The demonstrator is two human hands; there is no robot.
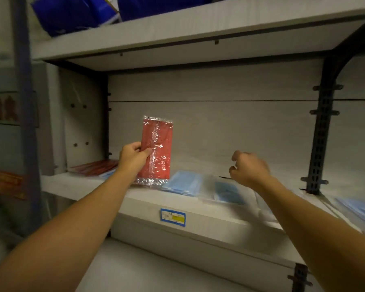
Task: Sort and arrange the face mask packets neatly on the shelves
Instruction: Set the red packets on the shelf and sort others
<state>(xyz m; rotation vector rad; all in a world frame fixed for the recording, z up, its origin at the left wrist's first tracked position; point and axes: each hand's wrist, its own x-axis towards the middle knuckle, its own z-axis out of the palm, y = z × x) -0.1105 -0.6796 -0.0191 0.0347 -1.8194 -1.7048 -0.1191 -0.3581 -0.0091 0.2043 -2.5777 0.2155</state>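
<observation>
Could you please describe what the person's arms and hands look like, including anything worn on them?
Both forearms are bare, with no sleeves in view. The left hand and right hand wear no gloves, and no watch, rings or bracelets are visible. The right hand is somewhat blurred.

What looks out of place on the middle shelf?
The blue mask packets lie skewed and overlapping near the front edge of the shelf, not stacked. The left hand holds a red packet upright above them.
</observation>
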